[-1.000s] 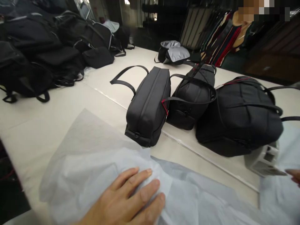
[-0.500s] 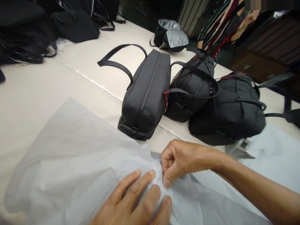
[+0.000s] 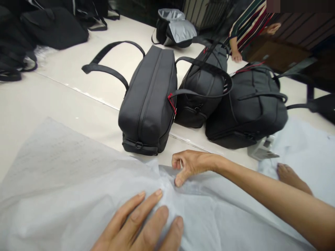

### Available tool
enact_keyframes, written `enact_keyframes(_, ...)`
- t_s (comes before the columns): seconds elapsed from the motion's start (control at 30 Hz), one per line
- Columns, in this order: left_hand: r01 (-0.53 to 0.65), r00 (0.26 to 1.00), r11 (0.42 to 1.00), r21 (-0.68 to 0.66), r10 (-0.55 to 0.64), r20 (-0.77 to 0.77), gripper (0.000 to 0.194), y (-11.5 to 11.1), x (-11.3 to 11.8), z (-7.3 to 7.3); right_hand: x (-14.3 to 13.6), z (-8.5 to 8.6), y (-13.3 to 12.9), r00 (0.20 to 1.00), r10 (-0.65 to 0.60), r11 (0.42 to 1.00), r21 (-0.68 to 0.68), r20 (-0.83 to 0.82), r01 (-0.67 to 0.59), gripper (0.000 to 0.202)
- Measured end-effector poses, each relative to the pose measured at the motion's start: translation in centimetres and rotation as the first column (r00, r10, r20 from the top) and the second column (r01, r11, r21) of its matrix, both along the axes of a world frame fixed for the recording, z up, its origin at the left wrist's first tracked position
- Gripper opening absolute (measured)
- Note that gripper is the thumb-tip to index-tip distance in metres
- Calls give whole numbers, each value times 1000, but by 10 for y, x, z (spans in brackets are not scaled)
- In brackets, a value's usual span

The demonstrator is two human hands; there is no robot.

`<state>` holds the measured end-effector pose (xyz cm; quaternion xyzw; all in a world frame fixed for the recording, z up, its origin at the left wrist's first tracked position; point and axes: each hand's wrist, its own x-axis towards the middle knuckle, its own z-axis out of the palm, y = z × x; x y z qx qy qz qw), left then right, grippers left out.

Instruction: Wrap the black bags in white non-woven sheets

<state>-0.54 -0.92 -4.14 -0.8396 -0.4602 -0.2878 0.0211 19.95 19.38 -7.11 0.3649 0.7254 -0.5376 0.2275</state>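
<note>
Pale grey, thin and creased, the sheet (image 3: 78, 167) spreads across the near side of the white table (image 3: 62, 101). Compared with the earlier frame, we note that the right hand (image 3: 192, 164) has opened: its thumb and curled fingers, closer together before, now stand apart. We also record another person's hand (image 3: 291, 177) newly in view on the pale blue sheet (image 3: 309, 150) at the right, and the hand of the person in stripes (image 3: 247, 26) now visible at the table's far edge.

As to the grip, the left hand (image 3: 141, 223) lies palm down on the grey sheet, fingers slightly spread and clamped on nothing. The right hand is over the sheet's far edge, just beyond the left fingertips; we cannot tell whether its thumb touches the material. The sheet extends beneath both hands and out to either side.

Beyond it, we find the nearest black bag (image 3: 149, 101) upright just beside the sheet's edge, a red cord (image 3: 172, 103) at its side. The middle bag (image 3: 206, 80) and the right-hand bag (image 3: 251, 104) stand next to it.
</note>
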Motion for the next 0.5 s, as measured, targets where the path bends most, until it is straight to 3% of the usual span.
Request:
enact_keyframes(0.07, 82, 996, 996, -36, -83, -42, 33, 4, -7, 4, 21, 13, 15, 997, -74, 987, 145, 29, 69, 78)
enact_keyframes(0.1, 126, 990, 991, -43, -129, -61, 33, 5, -11, 6, 37, 29, 21, 991, -127, 970, 215, 32, 117, 80)
enact_keyframes(0.17, 190, 979, 981, -22, -192, -75, 42, 8, -20, 8, 81, 78, 24, 964, -266, 913, 321, 2, 252, 76)
enact_keyframes(0.23, 205, 974, 979, -3, -204, -100, 55, 12, -28, 6, 138, 140, 4, 897, -438, 797, 433, -67, 421, 67)
enact_keyframes(0.3, 200, 965, 980, -25, -201, -168, 62, 19, -32, 6, 198, 194, -42, 775, -614, 616, 522, -151, 590, 61)
enact_keyframes(0.33, 201, 958, 979, -28, -202, -201, 63, 24, -31, 8, 227, 213, -73, 686, -699, 512, 530, -201, 676, 59)
enact_keyframes(0.4, 224, 951, 974, 21, -214, -225, 66, 32, -20, 19, 276, 224, -142, 440, -844, 285, 439, -307, 852, 56)
enact_keyframes(0.43, 244, 950, 968, 64, -225, -216, 68, 36, -9, 28, 295, 216, -176, 282, -894, 160, 341, -348, 927, 53)
enact_keyframes(0.5, 291, 946, 949, 120, -267, -186, 76, 42, 25, 47, 317, 181, -235, -38, -919, -85, 102, -392, 991, 47)
